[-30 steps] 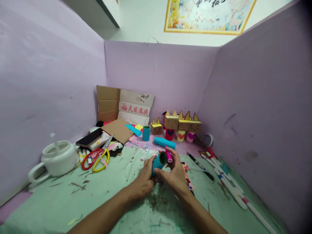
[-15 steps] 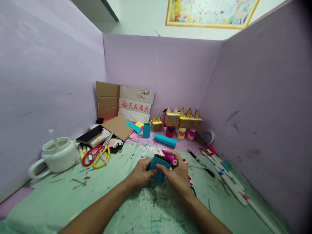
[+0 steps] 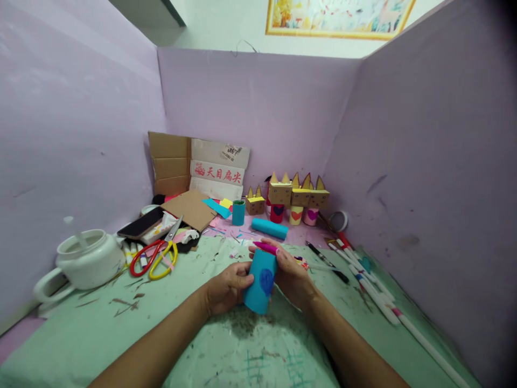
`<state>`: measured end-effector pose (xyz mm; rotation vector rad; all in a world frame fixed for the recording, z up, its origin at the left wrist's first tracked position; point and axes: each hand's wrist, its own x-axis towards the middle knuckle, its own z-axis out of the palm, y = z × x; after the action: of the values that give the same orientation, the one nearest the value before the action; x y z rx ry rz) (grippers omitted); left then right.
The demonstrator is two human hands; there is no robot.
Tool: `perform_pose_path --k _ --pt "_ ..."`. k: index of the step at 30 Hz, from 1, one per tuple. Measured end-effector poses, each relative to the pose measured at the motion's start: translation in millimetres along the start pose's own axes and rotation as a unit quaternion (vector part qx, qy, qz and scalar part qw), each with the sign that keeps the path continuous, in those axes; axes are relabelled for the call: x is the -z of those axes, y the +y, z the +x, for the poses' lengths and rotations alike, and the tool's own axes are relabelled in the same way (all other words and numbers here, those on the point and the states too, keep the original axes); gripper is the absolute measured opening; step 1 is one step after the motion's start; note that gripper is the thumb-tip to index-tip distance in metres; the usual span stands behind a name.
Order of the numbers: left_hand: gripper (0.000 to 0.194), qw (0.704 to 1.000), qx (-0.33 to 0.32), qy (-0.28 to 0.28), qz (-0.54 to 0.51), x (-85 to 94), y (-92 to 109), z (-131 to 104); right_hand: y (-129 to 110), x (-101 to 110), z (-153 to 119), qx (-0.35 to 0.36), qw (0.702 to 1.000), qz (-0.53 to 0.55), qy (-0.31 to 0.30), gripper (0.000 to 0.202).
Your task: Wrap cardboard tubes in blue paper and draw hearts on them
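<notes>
A blue paper tube stands slightly tilted between my hands, with a dark blue rounded patch coloured on its side. My left hand is closed around the tube's left side, thumb on the front. My right hand is behind and against the tube's right edge. Between its fingers it also grips a pink marker, which lies across the tube's top with its tapered end pointing left. The marker's other end is hidden by the fingers.
Behind are another blue tube standing, a lying blue roll and cardboard cat figures on heart-marked tubes. Scissors, a phone and a white pot stand left. Several white markers lie right.
The tube has turned so its coloured patch faces me and its open top is no longer seen. The pink marker has shifted left, its open rear end now covered. The view has moved slightly.
</notes>
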<state>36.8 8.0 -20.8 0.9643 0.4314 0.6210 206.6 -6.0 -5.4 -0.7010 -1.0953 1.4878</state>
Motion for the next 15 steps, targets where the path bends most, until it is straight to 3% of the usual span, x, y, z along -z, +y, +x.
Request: perform_pose_path --k 3,8,11,15 --pt "0.064 1.000 0.006 0.000 -0.003 -0.7 -2 1 3 -1 0 0.000 1.000 0.015 -0.012 0.064" --pt "0.078 0.984 -0.095 0.064 0.135 -0.6 -9 5 12 12 11 0.089 0.986 -0.050 0.130 0.064" --pt "0.084 0.942 -0.130 0.117 0.287 -3.3 -13 10 16 14 16 0.120 0.972 -0.108 0.172 0.064" --pt "0.067 0.871 -0.111 0.240 0.414 -6.1 -13 14 17 9 17 0.104 0.970 -0.132 0.173 0.063"
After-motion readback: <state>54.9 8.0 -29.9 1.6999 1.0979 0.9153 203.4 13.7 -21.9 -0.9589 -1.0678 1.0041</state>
